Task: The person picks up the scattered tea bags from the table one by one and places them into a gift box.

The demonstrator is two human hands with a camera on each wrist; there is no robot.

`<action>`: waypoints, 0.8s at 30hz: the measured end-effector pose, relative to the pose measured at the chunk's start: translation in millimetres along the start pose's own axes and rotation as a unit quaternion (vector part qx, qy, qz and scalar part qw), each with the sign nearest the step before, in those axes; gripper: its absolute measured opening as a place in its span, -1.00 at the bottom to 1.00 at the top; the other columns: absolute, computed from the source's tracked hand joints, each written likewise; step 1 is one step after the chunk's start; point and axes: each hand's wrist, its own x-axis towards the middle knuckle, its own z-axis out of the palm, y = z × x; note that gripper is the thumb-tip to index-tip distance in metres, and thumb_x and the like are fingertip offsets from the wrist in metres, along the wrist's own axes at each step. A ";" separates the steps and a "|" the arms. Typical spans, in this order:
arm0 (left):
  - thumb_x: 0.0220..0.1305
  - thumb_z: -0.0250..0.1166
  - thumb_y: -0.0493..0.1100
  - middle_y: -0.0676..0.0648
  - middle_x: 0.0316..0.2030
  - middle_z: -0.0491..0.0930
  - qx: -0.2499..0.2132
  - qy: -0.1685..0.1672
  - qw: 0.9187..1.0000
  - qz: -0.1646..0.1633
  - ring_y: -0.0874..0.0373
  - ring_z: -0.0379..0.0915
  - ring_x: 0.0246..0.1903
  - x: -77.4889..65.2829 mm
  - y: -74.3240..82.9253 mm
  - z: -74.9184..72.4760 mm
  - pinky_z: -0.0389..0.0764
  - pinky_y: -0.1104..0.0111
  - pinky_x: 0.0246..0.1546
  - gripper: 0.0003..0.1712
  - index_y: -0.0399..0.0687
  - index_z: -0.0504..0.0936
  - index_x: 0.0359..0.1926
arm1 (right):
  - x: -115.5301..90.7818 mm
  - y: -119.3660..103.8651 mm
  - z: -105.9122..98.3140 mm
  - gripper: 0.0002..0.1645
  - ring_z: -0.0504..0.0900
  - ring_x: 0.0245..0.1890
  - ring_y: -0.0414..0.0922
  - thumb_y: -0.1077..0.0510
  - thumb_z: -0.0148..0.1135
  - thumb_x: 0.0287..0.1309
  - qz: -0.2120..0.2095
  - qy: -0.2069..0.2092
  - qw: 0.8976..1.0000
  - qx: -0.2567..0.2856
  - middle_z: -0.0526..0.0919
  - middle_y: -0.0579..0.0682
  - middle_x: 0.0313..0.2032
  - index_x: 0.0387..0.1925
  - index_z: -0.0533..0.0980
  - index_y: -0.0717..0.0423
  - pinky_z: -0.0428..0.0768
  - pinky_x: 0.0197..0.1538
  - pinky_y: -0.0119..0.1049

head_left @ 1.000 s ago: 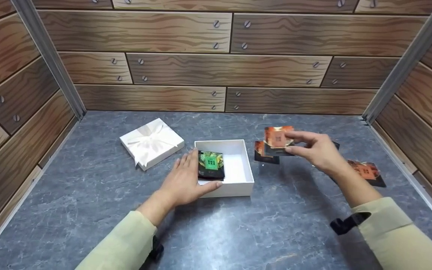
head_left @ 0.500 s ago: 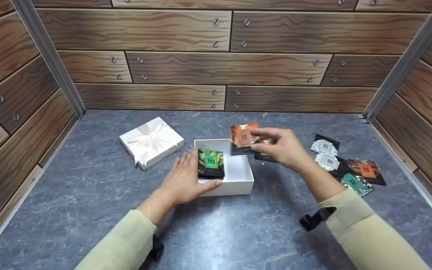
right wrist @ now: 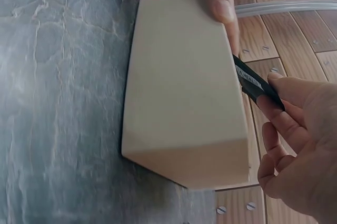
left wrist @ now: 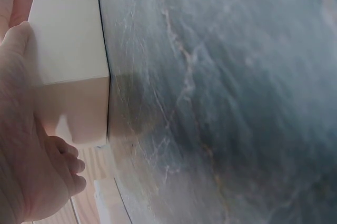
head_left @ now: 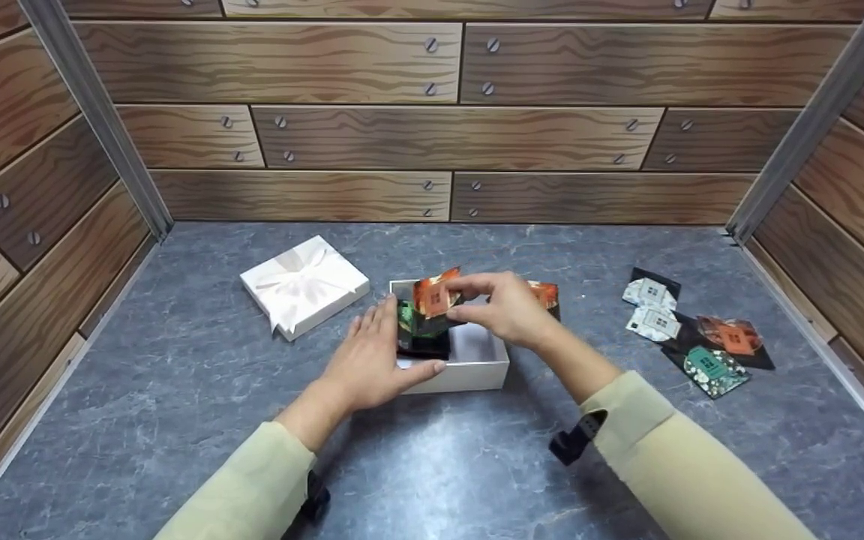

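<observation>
My right hand (head_left: pixel 511 311) pinches an orange-and-black sachet (head_left: pixel 434 294) between thumb and fingers, tilted over the left part of an open white box (head_left: pixel 458 377). In the right wrist view the sachet (right wrist: pixel 253 82) shows its dark side just past the box rim. Beneath it, a green-and-black sachet (head_left: pixel 424 343) lies inside the box, partly covered. My left hand (head_left: pixel 364 360) rests along the box's left side with fingers straight and the thumb on the near rim. From the left wrist, the box wall (left wrist: pixel 68 34) appears beside that hand (left wrist: pixel 26 145).
A white lid with a ribbon bow (head_left: pixel 304 285) lies left of the box. Another orange-and-black sachet (head_left: pixel 548 296) sits just right of the box, partly hidden. Farther right are white sachets (head_left: pixel 653 322), an orange one (head_left: pixel 736 339) and a green one (head_left: pixel 713 369). Wood-patterned walls surround the grey tabletop.
My right hand has carried the orange sachet leftward, from right of the box to above the green sachet inside it. The left hand has stayed in place.
</observation>
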 end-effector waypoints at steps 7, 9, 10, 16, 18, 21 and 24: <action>0.28 0.21 0.61 -0.42 0.61 0.05 -0.002 0.007 1.000 0.009 -0.29 -0.04 0.60 -0.9 0.4 -1.2 -0.08 -0.10 0.61 0.46 -0.40 -0.15 0.67 | 7.7 -3.3 13.7 -0.50 0.69 0.07 -0.04 0.10 0.53 0.24 -0.010 -0.031 0.999 0.003 0.79 -0.06 -0.08 0.21 0.72 0.03 0.61 0.16 0.01; 0.28 0.21 0.61 -0.42 0.61 0.05 -0.004 0.007 1.000 0.010 -0.28 -0.04 0.61 -1.0 0.5 -1.2 -0.08 -0.09 0.62 0.46 -0.40 -0.15 0.67 | 10.0 -3.0 16.8 -0.50 0.71 0.05 -0.04 0.10 0.53 0.24 -0.019 -0.037 0.999 -0.005 0.81 -0.06 -0.09 0.21 0.72 0.05 0.63 0.16 0.01; 0.28 0.21 0.61 -0.42 0.61 0.05 -0.004 0.008 1.000 0.009 -0.29 -0.04 0.61 -1.2 0.6 -1.1 -0.08 -0.10 0.62 0.46 -0.40 -0.15 0.67 | 10.7 -3.3 18.3 -0.50 0.71 0.04 -0.04 0.11 0.53 0.23 -0.022 -0.040 0.999 -0.009 0.81 -0.05 -0.09 0.21 0.72 0.06 0.63 0.15 0.01; 0.28 0.22 0.61 -0.42 0.61 0.06 -0.010 0.008 1.000 0.009 -0.30 -0.05 0.61 -1.9 1.0 0.1 -0.08 -0.11 0.61 0.46 -0.39 -0.15 0.67 | 14.6 -1.7 25.8 -0.48 0.70 0.00 -0.07 0.11 0.55 0.22 -0.024 -0.054 0.998 -0.025 0.80 -0.05 -0.06 0.21 0.72 0.09 0.65 0.09 -0.07; 0.28 0.22 0.61 -0.42 0.61 0.06 -0.012 0.009 1.000 0.010 -0.30 -0.05 0.60 -1.7 0.8 0.3 -0.07 -0.11 0.61 0.45 -0.39 -0.14 0.67 | 16.0 -0.2 27.7 -0.48 0.70 -0.02 -0.08 0.12 0.56 0.21 -0.022 -0.054 0.998 -0.027 0.81 -0.04 -0.07 0.21 0.72 0.10 0.65 0.07 -0.09; 0.28 0.21 0.62 -0.41 0.61 0.06 -0.010 0.009 1.000 0.010 -0.29 -0.05 0.61 -1.4 0.4 0.1 -0.07 -0.11 0.61 0.46 -0.39 -0.14 0.67 | 17.4 0.9 29.9 -0.47 0.70 -0.04 -0.08 0.15 0.55 0.20 -0.015 -0.056 0.998 -0.021 0.81 -0.02 -0.09 0.21 0.71 0.13 0.65 0.06 -0.10; 0.28 0.21 0.62 -0.41 0.61 0.05 -0.010 0.009 1.000 0.008 -0.29 -0.05 0.61 -1.1 -1.2 -0.2 -0.07 -0.11 0.61 0.46 -0.39 -0.15 0.67 | 18.4 1.1 31.8 -0.48 0.70 -0.03 -0.06 0.16 0.54 0.22 -0.008 -0.059 0.998 -0.015 0.80 0.00 -0.08 0.21 0.70 0.17 0.66 0.08 -0.08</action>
